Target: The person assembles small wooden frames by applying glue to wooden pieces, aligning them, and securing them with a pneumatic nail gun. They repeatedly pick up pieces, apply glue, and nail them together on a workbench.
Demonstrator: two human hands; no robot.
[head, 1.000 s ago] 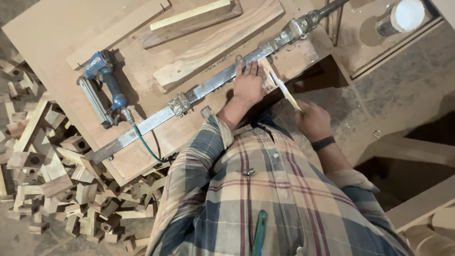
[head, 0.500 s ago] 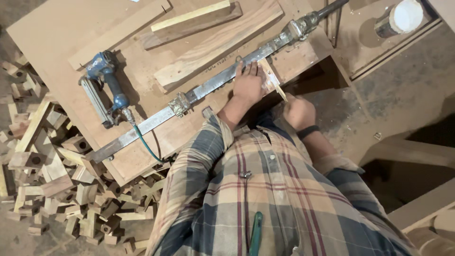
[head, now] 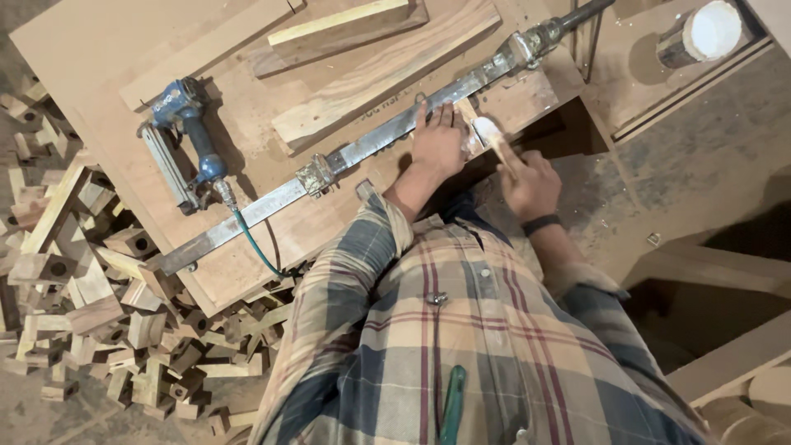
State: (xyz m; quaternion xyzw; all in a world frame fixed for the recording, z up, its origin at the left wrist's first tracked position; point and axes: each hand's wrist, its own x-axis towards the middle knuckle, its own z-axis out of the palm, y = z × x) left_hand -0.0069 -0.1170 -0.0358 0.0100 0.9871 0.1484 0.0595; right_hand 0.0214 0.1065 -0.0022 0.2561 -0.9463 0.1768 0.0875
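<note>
My left hand lies flat, fingers together, on a small wooden piece beside a long metal bar clamp that runs diagonally across the wooden workbench. My right hand grips a thin wooden stick whose white-smeared tip rests close to the left hand's fingers, at the bench's edge. A black band circles the right wrist.
A blue pneumatic nail gun with a green hose lies at the bench's left. Planks are stacked behind the clamp. A round white-topped container sits upper right. Several wood offcuts litter the floor at left.
My right hand has moved up and left with the stick, bringing its tip next to my left hand. The left hand has stayed pressed beside the clamp.
</note>
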